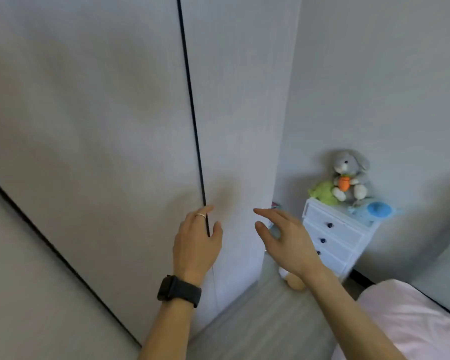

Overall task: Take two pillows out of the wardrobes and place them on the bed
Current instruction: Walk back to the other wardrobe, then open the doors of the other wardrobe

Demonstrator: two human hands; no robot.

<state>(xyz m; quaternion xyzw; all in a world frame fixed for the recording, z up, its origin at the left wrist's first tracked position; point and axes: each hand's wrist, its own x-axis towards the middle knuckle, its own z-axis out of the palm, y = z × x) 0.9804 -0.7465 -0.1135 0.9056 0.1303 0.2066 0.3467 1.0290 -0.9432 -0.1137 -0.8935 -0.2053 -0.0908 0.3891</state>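
Observation:
A tall white wardrobe [102,126] fills the left and middle of the view, its doors shut, with a dark vertical gap between two of them. My left hand [196,240], with a ring and a black watch on the wrist, rests flat on the doors right at that gap, fingertips over the seam. My right hand [283,237] hovers open in the air just right of the wardrobe's corner, holding nothing. The bed [405,323], with a pale pink sheet, shows at the bottom right. No pillow is visible.
A small white chest of drawers [335,237] stands against the wall right of the wardrobe, with a grey plush rabbit [350,175], a green toy and a blue toy on top. A tan object lies on the grey floor [257,315] by its foot.

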